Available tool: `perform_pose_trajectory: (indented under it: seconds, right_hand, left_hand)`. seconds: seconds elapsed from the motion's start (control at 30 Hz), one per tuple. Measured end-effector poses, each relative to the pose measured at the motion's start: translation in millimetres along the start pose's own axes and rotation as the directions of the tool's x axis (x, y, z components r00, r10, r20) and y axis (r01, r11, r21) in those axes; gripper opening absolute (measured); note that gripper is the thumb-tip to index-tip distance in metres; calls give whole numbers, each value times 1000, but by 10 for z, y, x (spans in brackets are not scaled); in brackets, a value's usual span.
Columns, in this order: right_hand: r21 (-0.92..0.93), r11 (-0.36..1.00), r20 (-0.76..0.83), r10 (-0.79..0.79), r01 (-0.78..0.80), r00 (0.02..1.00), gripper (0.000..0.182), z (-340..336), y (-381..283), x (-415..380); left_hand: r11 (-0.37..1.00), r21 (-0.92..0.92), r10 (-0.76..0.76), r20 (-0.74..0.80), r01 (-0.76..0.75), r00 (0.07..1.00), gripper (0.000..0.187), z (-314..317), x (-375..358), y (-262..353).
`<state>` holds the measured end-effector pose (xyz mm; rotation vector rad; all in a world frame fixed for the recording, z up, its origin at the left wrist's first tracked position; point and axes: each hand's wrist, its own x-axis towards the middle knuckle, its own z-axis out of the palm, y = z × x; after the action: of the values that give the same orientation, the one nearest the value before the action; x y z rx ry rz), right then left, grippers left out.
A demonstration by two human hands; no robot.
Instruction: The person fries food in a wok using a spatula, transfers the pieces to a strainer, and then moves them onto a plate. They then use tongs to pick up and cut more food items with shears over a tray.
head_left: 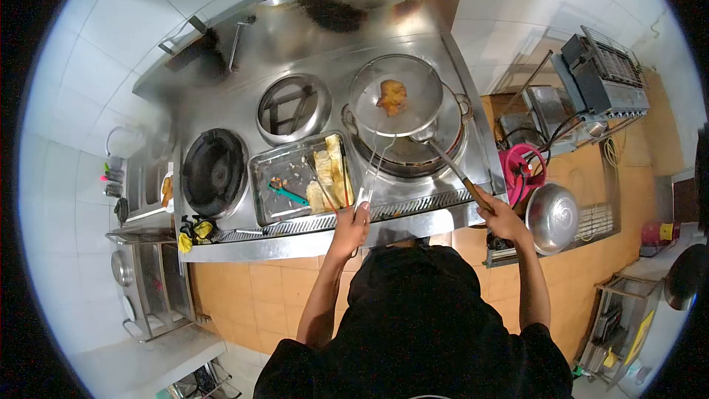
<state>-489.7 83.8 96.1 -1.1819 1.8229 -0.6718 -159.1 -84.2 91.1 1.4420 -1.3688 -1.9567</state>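
Observation:
My left hand [351, 230] is closed around the long handle of a round mesh strainer [362, 103]. A golden-brown fried piece of food [392, 97] lies in the strainer, which is over the back part of a wok [402, 166] on the right burner. My right hand [504, 220] grips the wooden handle of a ladle [449, 161], its bowl at the strainer's near edge. Left of the wok sits a metal tray [258, 177] with pale yellow food pieces [334, 166], crumbs and a turquoise-handled tool [288, 193]. Two thin dark sticks lie across the tray's right part.
An open burner ring [293, 108] and a black burner [214, 171] are on the steel stove. Black-and-yellow gloves or cloth [195, 233] lie at its front left corner. To the right are a pink basket [523, 174] and a large metal bowl [552, 218].

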Motion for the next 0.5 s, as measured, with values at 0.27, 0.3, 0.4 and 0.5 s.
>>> perform_pose_trajectory:
  seconds: [0.27, 0.3, 0.4, 0.5]
  right_hand:
    - [-80, 997, -11, -1, 0, 1000, 57, 22, 8, 32]
    - [-50, 998, 7, 33, -32, 999, 56, 7, -44, 25]
    - [-7, 995, 26, 104, -104, 994, 56, 2, -87, -5]
    - [-57, 996, 6, 69, -68, 998, 57, 11, -71, 39]
  left_hand:
    - [1000, 29, -8, -15, 8, 1000, 39, -36, 40, -100]
    - [1000, 18, -11, -19, 11, 1000, 38, -63, 51, -100]
    - [1000, -3, 22, -28, -22, 999, 38, -13, 49, -114]
    - [995, 49, 88, -37, -86, 995, 40, -63, 49, -74]
